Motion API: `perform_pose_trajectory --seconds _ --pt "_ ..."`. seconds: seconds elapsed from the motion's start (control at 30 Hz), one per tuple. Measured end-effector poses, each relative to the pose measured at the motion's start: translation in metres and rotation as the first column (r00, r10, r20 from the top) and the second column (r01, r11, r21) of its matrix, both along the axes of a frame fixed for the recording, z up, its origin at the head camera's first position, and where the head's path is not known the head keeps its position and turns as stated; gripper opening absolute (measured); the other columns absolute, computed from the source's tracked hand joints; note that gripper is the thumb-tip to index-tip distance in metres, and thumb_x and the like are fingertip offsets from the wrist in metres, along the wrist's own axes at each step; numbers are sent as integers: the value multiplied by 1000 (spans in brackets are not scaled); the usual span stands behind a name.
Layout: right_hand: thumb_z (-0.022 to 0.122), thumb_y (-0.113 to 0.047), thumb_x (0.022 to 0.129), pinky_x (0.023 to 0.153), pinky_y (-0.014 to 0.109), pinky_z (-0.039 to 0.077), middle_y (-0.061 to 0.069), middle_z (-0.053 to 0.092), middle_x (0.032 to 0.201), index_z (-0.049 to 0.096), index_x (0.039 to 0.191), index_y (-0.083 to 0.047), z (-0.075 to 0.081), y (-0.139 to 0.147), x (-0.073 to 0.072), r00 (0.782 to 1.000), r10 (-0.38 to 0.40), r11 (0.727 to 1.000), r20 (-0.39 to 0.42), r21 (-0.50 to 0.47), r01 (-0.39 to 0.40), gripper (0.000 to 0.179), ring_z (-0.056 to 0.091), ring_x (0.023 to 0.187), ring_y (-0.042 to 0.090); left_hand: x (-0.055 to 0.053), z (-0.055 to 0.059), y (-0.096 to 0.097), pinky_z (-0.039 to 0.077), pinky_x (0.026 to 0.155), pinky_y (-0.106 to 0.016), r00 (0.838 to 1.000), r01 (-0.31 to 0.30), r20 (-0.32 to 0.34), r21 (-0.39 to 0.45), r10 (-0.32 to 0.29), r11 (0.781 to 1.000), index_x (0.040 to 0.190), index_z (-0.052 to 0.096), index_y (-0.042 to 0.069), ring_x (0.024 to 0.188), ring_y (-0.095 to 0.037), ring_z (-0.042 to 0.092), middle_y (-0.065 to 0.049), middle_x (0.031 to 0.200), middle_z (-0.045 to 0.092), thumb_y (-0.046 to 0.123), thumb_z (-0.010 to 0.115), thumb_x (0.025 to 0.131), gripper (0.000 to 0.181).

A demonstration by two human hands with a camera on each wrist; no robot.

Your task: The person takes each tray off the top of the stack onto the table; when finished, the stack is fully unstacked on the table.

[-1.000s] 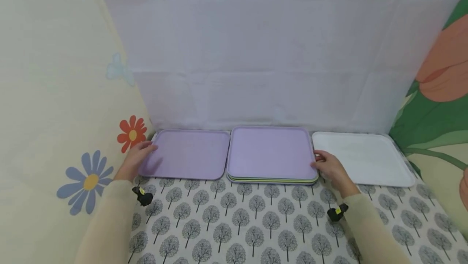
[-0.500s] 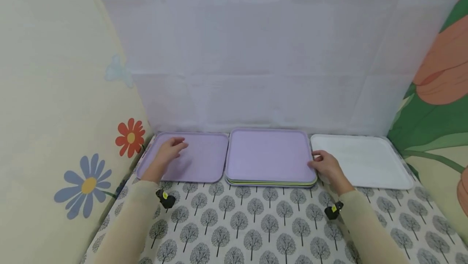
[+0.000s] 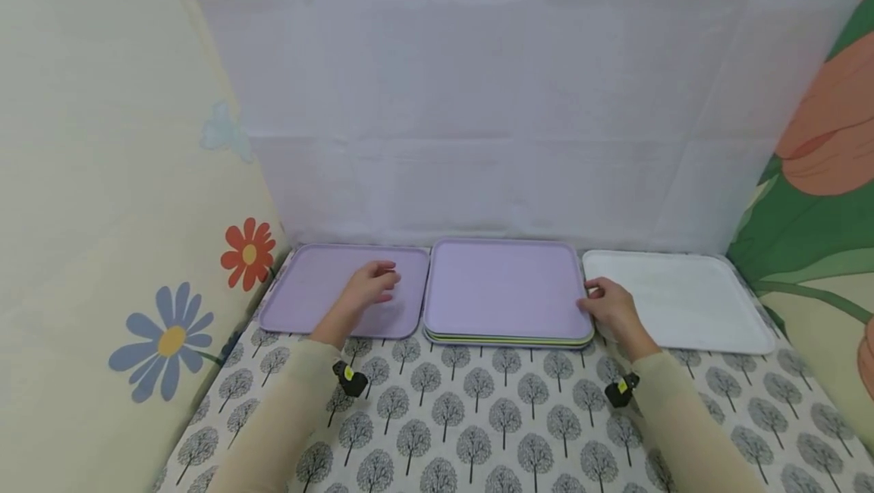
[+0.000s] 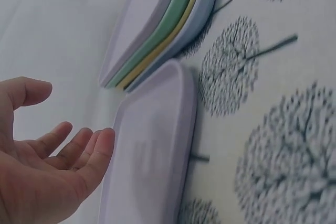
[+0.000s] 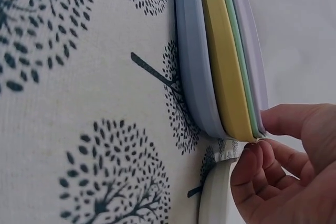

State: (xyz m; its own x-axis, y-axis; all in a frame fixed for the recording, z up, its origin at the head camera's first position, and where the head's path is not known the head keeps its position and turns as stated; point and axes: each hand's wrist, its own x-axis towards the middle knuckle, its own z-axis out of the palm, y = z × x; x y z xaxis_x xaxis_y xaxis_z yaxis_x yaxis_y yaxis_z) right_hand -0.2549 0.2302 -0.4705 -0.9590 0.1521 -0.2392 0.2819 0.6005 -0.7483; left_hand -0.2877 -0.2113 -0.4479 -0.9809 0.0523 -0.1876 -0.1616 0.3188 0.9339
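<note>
My left hand (image 3: 369, 287) hovers above the left purple tray (image 3: 300, 288), its fingers loosely bent around nothing; a faint shadow falls on the tray. To the right lies a stack of trays, topped by a purple tray (image 3: 505, 288). Below that come a green tray (image 4: 173, 19), a yellow tray (image 5: 226, 61) and a blue tray (image 5: 195, 61). My right hand (image 3: 613, 309) pinches the stack's right edge. In the right wrist view the thumb is on the purple rim, with fingertips at the yellow tray's edge; which trays they clasp is partly hidden.
A white tray (image 3: 690, 303) lies right of the stack, close beside my right hand. The tree-patterned tablecloth (image 3: 437, 432) covers the table in front. White sheeting (image 3: 478, 98) hangs behind the trays. Flower-printed walls stand at both sides.
My left hand has moved right, from the left tray's outer edge to above its right half. My right hand has stayed at the stack's right edge.
</note>
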Motion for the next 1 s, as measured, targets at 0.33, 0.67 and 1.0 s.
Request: perform_pose_trajectory --seconds 0.33,0.67,1.0 --pt "65 -12 93 91 46 51 21 59 118 54 141 1 0 2 -1 998 -57 998 18 -13 57 51 56 106 33 4 -5 35 57 95 -42 999 21 35 7 -21 1000 145 44 -8 123 -45 57 -31 142 51 12 58 98 53" --pt "62 -9 93 99 49 51 25 61 130 56 141 2 -2 3 4 991 -133 990 9 -39 134 50 59 117 37 3 -20 56 57 94 -43 998 38 55 25 -39 999 142 46 -10 118 -45 60 -32 137 54 9 58 95 52" --pt "58 -10 97 96 49 54 30 56 138 42 150 3 6 19 7 996 -70 971 53 -227 81 57 60 120 41 4 -21 64 56 96 -42 995 50 93 -76 -43 996 143 49 -6 121 -38 60 -26 136 58 11 58 96 51"
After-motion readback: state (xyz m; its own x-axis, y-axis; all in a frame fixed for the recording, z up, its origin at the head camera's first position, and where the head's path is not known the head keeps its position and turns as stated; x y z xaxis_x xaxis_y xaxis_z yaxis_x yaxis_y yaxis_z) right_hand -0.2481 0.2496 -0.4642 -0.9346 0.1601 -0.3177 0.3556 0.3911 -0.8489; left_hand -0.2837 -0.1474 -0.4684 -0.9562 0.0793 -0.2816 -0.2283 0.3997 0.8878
